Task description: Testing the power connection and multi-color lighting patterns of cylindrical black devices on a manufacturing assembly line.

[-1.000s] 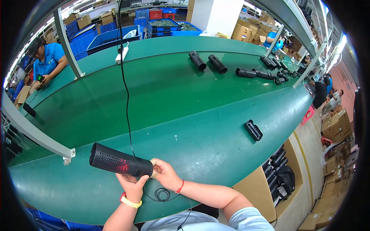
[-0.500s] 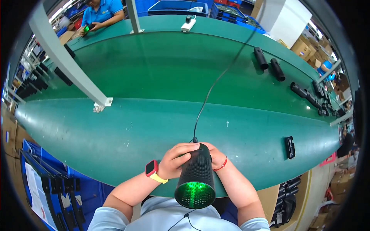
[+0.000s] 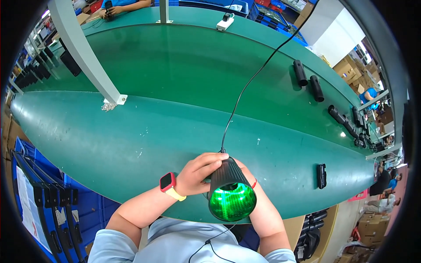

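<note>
In front of my body, above the near edge of the green bench, both hands hold a black hollow cylindrical housing (image 3: pixel 227 172). Its wide open end faces toward me and glows bright green inside, lighting a perforated inner wall. A thin black cable (image 3: pixel 237 103) runs to its far end. My left hand (image 3: pixel 194 174) is closed around the far left side, fingers across the top; a red-cased watch with a yellow strap is on that wrist. My right hand (image 3: pixel 242 166) grips the right side, its fingers mostly hidden behind the housing.
A small black part (image 3: pixel 322 176) lies at the right. Black tubes (image 3: pixel 316 88) rest on the darker green strip beyond, more clustered at far right. A grey post (image 3: pixel 83 55) stands left, beside small metal pieces (image 3: pixel 108 106). A co-worker (image 3: pixel 127 6) holds a black object across the bench.
The housing has tilted: its open end has swung up and slightly right, and more of the lit interior shows. The view has shifted a little. The green glow at the co-worker's hands is no longer visible.
</note>
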Demonstrator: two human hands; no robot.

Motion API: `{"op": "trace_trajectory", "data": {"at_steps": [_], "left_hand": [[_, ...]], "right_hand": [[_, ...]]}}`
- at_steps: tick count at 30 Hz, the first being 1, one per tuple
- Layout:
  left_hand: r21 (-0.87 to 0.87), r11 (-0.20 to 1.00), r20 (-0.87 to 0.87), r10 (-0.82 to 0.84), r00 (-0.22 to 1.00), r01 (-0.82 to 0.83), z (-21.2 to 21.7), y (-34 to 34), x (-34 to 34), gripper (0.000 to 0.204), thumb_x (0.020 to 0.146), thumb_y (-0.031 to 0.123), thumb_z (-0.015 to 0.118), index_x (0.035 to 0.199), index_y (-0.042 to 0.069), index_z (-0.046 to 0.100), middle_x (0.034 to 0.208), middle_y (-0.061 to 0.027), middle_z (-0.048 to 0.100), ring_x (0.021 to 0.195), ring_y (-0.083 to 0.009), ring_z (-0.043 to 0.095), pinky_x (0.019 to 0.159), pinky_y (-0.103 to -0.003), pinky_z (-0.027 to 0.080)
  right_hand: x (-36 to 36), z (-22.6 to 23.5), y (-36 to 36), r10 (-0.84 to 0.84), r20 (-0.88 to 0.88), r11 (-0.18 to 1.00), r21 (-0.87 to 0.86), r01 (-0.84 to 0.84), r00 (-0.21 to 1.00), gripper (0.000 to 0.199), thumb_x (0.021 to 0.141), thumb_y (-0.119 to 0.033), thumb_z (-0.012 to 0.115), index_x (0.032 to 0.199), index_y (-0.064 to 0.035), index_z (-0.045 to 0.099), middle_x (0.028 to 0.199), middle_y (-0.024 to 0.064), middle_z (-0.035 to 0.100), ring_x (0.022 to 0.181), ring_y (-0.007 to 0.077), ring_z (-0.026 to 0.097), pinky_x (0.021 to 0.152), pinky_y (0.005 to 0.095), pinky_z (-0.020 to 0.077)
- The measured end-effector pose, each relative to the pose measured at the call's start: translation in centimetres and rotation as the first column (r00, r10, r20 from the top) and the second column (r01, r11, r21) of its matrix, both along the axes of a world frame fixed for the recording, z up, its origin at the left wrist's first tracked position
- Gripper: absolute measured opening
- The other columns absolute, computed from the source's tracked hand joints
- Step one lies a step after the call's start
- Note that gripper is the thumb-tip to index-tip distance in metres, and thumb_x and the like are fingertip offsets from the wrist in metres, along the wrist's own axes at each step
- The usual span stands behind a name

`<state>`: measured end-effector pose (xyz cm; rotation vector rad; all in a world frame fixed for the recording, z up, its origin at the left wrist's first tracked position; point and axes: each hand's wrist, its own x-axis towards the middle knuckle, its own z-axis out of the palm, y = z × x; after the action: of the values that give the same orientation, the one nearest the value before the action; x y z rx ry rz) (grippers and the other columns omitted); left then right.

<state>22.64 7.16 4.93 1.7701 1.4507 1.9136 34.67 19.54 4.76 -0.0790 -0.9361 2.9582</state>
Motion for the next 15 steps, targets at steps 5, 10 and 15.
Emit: {"op": "trace_trajectory", "data": {"at_steps": [5,10,15], "left_hand": [[0.132,0.991,-0.208,0.046,0.977,-0.019,0.03,0.23,0.13,0.07,0.061,0.003,0.068,0.125,0.013,0.041,0.12,-0.011,0.05,0.101,-0.028,0.054,0.08,-0.034,0.048],[-0.069,0.998,-0.093,-0.013,0.996,0.007,-0.19,-0.19,-0.06,0.076,0.06,0.006,0.069,0.128,0.012,0.038,0.121,-0.0117,0.049,0.102,-0.0281,0.053,0.08,-0.034,0.047],[-0.072,0.995,-0.182,0.048,0.982,-0.062,-0.31,-0.22,0.01,0.08,0.059,0.007,0.07,0.13,0.011,0.034,0.122,-0.0125,0.049,0.103,-0.0283,0.053,0.08,-0.034,0.047]], "right_hand": [[0.78,-0.03,-0.08,-0.005,0.097,0.995,0.103,-0.005,0.995,0.031,0.085,-0.014,0.055,0.112,0.0005,0.051,0.098,0.0083,0.06,0.082,0.0122,0.057,0.071,0.0227,0.0462],[0.56,0.44,-0.43,0.042,0.017,0.998,-0.053,-0.041,0.999,0.032,0.085,-0.015,0.055,0.112,0.0007,0.051,0.1,0.0085,0.059,0.084,0.0133,0.057,0.074,0.0243,0.0467],[0.35,0.21,-0.96,0.0,0.068,1.0,-0.027,0.002,0.998,0.031,0.085,-0.015,0.055,0.112,0.0008,0.051,0.1,0.009,0.059,0.084,0.0145,0.058,0.076,0.0259,0.0471]]}}
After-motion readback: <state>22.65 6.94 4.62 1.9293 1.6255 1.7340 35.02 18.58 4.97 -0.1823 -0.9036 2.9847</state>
